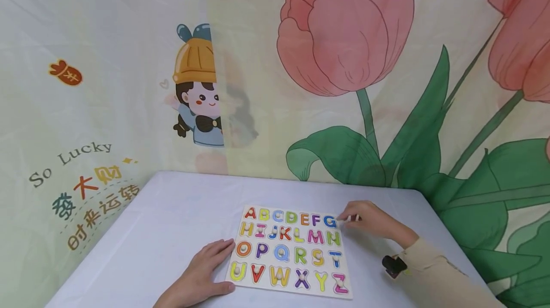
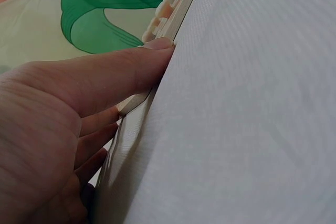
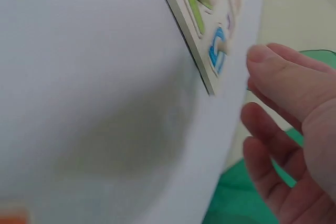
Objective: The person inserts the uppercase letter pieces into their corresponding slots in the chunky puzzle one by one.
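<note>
A wooden alphabet puzzle board lies flat on the white table, with coloured letters A to Z seated in it. My left hand lies flat on the table at the board's lower left side. In the left wrist view its thumb presses against the board's edge. My right hand is at the board's far right corner, fingertips next to the blue G. In the right wrist view the right hand's fingers are loosely bent and hold nothing, a little off the corner by the G.
A printed cloth backdrop with pink tulips and a cartoon figure hangs right behind the table. The table's right edge runs close to my right forearm, which wears a black wrist camera.
</note>
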The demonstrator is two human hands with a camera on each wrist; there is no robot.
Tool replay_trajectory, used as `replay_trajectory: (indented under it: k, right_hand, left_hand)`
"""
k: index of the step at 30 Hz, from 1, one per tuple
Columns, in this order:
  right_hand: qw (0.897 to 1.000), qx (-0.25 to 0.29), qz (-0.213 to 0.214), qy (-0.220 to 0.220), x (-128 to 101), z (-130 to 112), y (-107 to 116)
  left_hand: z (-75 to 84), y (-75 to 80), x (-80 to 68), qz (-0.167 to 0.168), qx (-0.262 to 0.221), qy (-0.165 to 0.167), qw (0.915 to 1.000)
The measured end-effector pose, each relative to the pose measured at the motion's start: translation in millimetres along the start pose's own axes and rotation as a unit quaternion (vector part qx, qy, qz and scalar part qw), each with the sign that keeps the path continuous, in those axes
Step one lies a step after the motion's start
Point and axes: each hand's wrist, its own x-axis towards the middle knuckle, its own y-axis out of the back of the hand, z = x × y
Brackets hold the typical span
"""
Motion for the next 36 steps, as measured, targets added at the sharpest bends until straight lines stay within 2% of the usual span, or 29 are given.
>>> replay_trajectory:
  k: [4, 7, 10, 14, 22, 28, 32, 36]
  right_hand:
    - [0.997, 0.036, -0.063, -0.003, -45.5, 6.3, 21.3]
    - [0.992, 0.079, -0.097, -0.007, -77.0, 16.2, 26.9]
    - [0.988, 0.104, -0.111, 0.007, -97.4, 27.2, 26.2]
    - [0.988, 0.103, -0.101, 0.051, -109.8, 35.5, 23.2]
    - [0.992, 0.069, -0.081, 0.068, -112.8, 32.8, 14.2]
    - [0.995, 0.049, -0.075, 0.049, -108.3, 23.1, 13.8]
    - [0.999, 0.016, -0.041, 0.006, -89.1, 3.5, 9.8]
    - [1.0, -0.002, 0.019, -0.018, -57.0, -19.4, -1.6]
  left_hand:
    - [0.5, 1.0, -0.5, 0.006, 0.007, -0.013, 0.9999]
    - [-2.3, 0.1, -0.5, 0.008, 0.009, -0.017, 0.9998]
    - [-4.8, 0.8, -1.2, 0.012, 0.01, -0.02, 0.9997]
    - [-4.9, 2.0, -2.0, 0.012, 0.008, -0.018, 0.9997]
    - [-2.0, 1.0, -0.4, 0.005, 0.005, -0.016, 0.9998]
    - [0.4, 1.6, -0.2, 0.002, 0.002, -0.016, 0.9999]
    - [0.3, 2.1, 0.1, 0.004, 0.003, -0.019, 0.9998]
    - [-0.6, 1.1, -0.4, 0.002, -0.002, -0.016, 0.9999]
